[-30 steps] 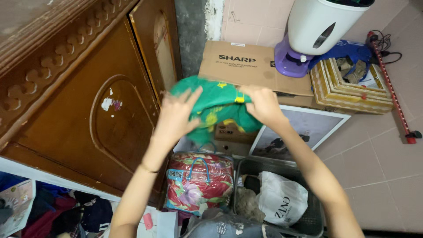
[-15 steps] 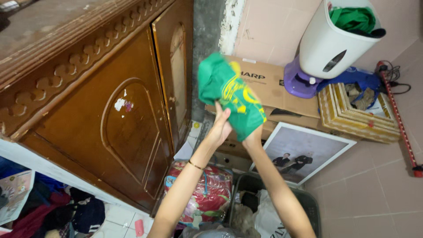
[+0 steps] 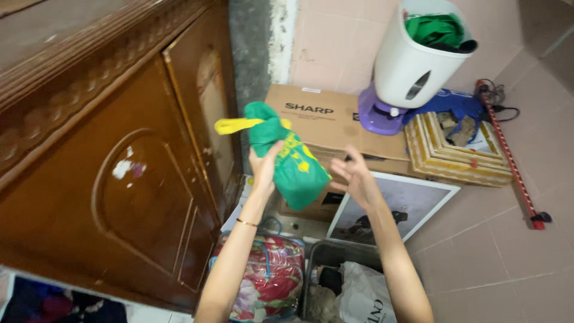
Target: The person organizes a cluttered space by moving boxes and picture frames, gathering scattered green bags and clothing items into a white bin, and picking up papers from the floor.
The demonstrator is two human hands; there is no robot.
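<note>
Left hand (image 3: 263, 164): raised at centre frame on a forearm that rises from the lower edge, a thin bracelet (image 3: 246, 222) at the wrist. Fingers closed around a bunched green cloth (image 3: 286, 155) with yellow print; a yellow strip of the cloth sticks out toward the left at its top. The cloth is held in the air, in front of the cardboard box (image 3: 335, 119) and just right of the wooden cabinet (image 3: 119, 155).

Right hand (image 3: 356, 176): raised just right of the cloth, fingers spread and open, gripping nothing. A narrow gap shows between its fingertips and the cloth's lower right corner. Its forearm slants up from the lower right of centre.

Surroundings: white bin (image 3: 415, 57) on a purple base in the upper right, with green cloth inside its mouth. Stacked gold picture frames (image 3: 457, 152) lie right of the box. A framed photograph (image 3: 394, 206) leans below the right hand. A red floral zip bag (image 3: 269, 281) sits at lower centre beside a dark basket (image 3: 335, 257) holding a white plastic bag (image 3: 368, 299). A red rod (image 3: 511, 158) lies on the tiled floor (image 3: 508, 263) at right.
</note>
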